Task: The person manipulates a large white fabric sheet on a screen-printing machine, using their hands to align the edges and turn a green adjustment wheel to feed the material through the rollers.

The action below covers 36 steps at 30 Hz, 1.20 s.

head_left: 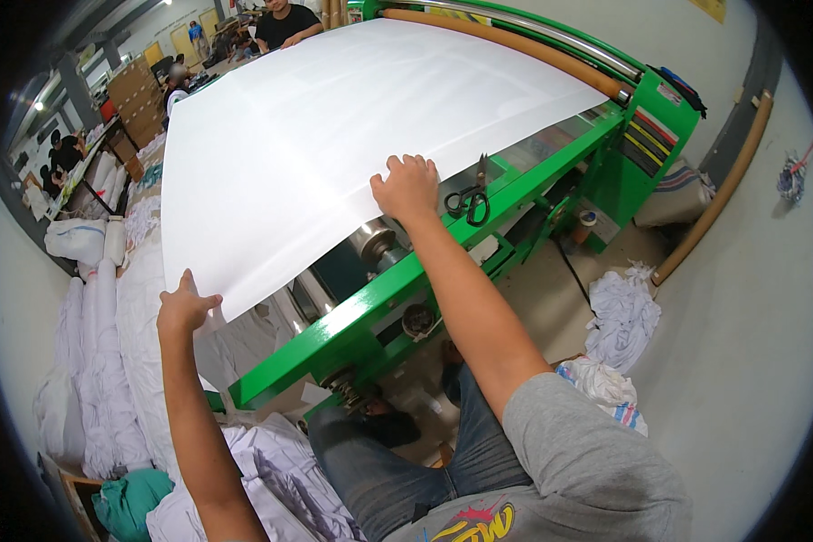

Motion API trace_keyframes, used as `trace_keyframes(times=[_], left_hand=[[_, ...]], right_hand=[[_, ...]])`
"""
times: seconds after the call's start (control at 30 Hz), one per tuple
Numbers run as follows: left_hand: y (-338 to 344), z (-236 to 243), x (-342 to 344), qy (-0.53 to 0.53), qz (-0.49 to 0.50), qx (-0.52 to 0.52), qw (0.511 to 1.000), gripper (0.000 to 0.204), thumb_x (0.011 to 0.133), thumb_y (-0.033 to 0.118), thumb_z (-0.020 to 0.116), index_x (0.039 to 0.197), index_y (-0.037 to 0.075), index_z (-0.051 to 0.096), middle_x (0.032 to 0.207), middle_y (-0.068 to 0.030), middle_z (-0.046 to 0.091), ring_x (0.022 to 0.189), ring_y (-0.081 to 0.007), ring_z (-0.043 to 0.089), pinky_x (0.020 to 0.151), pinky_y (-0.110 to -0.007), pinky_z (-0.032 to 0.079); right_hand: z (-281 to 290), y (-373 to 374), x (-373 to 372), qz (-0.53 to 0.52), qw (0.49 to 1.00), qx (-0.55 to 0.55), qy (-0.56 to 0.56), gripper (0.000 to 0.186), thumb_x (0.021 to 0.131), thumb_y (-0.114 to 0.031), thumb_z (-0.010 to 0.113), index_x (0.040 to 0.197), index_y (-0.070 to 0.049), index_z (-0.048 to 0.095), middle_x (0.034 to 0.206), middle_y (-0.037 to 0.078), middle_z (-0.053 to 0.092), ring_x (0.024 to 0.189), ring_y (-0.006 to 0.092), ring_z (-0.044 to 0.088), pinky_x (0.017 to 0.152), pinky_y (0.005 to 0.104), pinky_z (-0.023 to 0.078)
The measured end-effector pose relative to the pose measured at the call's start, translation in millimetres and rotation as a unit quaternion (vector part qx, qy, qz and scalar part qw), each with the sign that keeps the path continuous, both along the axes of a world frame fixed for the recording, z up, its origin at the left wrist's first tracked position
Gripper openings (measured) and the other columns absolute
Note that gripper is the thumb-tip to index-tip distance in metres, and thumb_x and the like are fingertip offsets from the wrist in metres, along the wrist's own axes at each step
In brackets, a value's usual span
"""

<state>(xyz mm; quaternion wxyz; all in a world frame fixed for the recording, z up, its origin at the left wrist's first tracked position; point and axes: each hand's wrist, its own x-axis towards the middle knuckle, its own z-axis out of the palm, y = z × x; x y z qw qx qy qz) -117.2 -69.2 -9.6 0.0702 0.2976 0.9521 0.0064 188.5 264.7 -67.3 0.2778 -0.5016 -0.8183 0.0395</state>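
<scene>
While fingers [414, 164] hold sheeting [316, 135], a striped sack [676, 202] bulges.

Both arms are stretched out in front of this person, bare below the elbow. The right arm [470, 298] reaches farther, slanting forward and inward from the shoulder, and its wrist looks nearly straight from where I stand. The right hand [408, 190] is back upward, fingers bent at the knuckles and bunched close together, thumb angled off to the left. The left arm [197, 420] goes forward almost straight. Its left hand [182, 312] sits lower and well apart from the other, one finger pointing away from the body and the thumb [210, 301] spread out to the right; I can't make out the remaining fingers clearly.
</scene>
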Motion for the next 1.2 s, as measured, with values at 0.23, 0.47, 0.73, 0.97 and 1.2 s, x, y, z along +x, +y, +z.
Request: trace_keyframes(times=[0.23,0.47,0.73,0.97,1.2], left_hand=[[-13.7,8.3,-8.5,-0.026,-0.031,-0.047,0.998,0.11,0.087,0.057,0.088,0.174,0.006,0.042,0.152,-0.0296,0.068,0.142,-0.0402,0.068,0.119,-0.044,0.053],[-7.4,15.1,8.5,-0.006,-0.015,-0.077,0.997,0.107,0.092,0.059,0.083,0.173,0.003,0.041,0.152,-0.0276,0.069,0.141,-0.0407,0.068,0.117,-0.046,0.054],[-4.0,18.7,25.4,0.011,-0.013,-0.102,0.995,0.106,0.095,0.065,0.078,0.174,0.006,0.04,0.15,-0.0273,0.071,0.141,-0.0417,0.068,0.116,-0.05,0.054],[1.7,10.0,24.3,0.012,-0.027,-0.131,0.991,0.108,0.095,0.07,0.076,0.178,0.017,0.034,0.171,-0.0306,0.05,0.164,-0.055,0.036,0.125,-0.065,0.044],[23.4,8.9,62.4,0.02,-0.099,-0.092,0.991,0.12,0.085,0.076,0.083,0.181,0.038,0.023,0.189,-0.0239,0.007,0.174,-0.046,0.011,0.128,-0.081,0.023]], right_hand=[[0.4,0.4,-4.8,-0.022,0.998,0.049,0.043,0.036,0.098,-0.034,0.064,0.101,-0.006,0.085,0.099,0.017,0.081,0.109,0.034,0.073,0.103,0.0534,0.051],[2.3,-0.7,-4.6,-0.047,0.997,0.043,0.033,0.036,0.097,-0.034,0.064,0.096,-0.004,0.084,0.09,0.017,0.08,0.099,0.0353,0.075,0.096,0.0532,0.054],[6.9,-2.4,-2.6,-0.035,0.999,-0.005,0.015,0.039,0.096,-0.035,0.065,0.114,-0.005,0.08,0.127,0.02,0.079,0.126,0.0371,0.069,0.114,0.0615,0.047],[-6.2,-0.2,-6.8,-0.034,0.998,0.01,0.045,0.056,0.098,-0.04,0.064,0.141,-0.005,0.074,0.168,0.028,0.05,0.159,0.0438,0.042,0.131,0.0702,0.029],[-4.1,-1.0,-5.5,-0.04,0.999,-0.015,0.015,0.055,0.1,-0.042,0.063,0.138,-0.005,0.075,0.16,0.027,0.058,0.157,0.0436,0.045,0.131,0.0699,0.026]])
